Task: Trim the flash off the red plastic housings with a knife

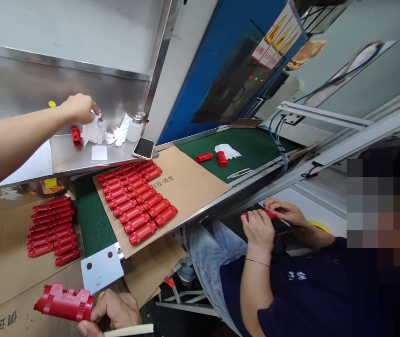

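Note:
My left hand (79,108) reaches in from the left over the metal shelf, its fingers closed on a white cloth (91,130) that hangs beside a pump-top bottle (101,122). The fingertips are at the bottle's metal top; whether they press it I cannot tell. A small red part (76,136) is on the shelf beside the cloth. At the bottom, my right hand (113,311) grips one end of a red plastic tubular housing (64,302), held tilted above the cardboard. A pale strip (129,330) shows below this hand; what it is I cannot make out.
Rows of red housings lie on a cardboard sheet (200,175) over the green conveyor belt (92,220); others lie on cardboard at left. A phone (144,148) and second bottle (135,127) are on the shelf. At right, a co-worker (291,281) holds a red part; tweezers (239,173) lie nearby.

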A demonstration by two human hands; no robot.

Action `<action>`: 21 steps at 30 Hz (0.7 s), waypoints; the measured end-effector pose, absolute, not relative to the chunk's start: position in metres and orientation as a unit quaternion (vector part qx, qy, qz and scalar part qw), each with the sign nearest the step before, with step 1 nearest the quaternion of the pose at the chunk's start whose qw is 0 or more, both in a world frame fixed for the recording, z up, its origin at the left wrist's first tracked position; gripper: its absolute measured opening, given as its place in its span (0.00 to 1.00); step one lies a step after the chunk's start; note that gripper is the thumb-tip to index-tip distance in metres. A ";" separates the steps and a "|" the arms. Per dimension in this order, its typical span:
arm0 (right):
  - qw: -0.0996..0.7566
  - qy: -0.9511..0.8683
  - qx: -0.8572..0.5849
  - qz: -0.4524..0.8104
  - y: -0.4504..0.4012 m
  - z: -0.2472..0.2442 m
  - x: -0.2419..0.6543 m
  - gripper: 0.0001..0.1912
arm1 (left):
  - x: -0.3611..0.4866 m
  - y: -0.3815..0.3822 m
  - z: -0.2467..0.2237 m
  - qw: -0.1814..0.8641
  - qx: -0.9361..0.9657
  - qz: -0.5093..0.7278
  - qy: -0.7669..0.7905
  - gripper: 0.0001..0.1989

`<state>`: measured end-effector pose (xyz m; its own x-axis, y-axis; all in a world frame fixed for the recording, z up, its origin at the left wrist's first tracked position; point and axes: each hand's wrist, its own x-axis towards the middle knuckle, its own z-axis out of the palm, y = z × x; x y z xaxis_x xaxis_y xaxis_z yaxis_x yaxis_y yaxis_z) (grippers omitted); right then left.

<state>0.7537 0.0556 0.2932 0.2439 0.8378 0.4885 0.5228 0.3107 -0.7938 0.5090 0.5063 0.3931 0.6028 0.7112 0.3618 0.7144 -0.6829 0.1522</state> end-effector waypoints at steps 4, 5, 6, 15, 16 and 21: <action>0.525 -0.606 -0.570 0.180 0.059 0.274 0.678 0.15 | 0.507 0.498 0.402 -0.063 -0.890 -0.193 -0.407 0.13; 0.518 -0.609 -0.569 0.192 0.059 0.265 0.654 0.14 | 0.504 0.494 0.406 -0.084 -0.883 -0.214 -0.409 0.13; 0.510 -0.611 -0.570 0.205 0.059 0.254 0.629 0.10 | 0.500 0.488 0.410 -0.109 -0.872 -0.239 -0.412 0.14; 0.441 -0.594 -0.570 0.358 0.058 0.176 0.472 0.11 | 0.324 0.319 0.319 -0.359 -0.709 -0.323 -0.514 0.23; 0.432 -0.588 -0.574 0.372 0.061 0.170 0.465 0.12 | 0.296 0.290 0.289 -0.395 -0.681 -0.312 -0.532 0.17; 0.368 -0.610 -0.566 0.415 0.070 0.115 0.435 0.14 | 0.187 0.179 0.126 -0.568 -0.422 -0.273 -0.652 0.10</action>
<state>0.4352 0.0699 0.1151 -0.0878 0.9959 -0.0209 0.3852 0.0146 -0.9227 0.1874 0.1794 0.1262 0.0002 0.8603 -0.5099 0.2397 0.4949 0.8352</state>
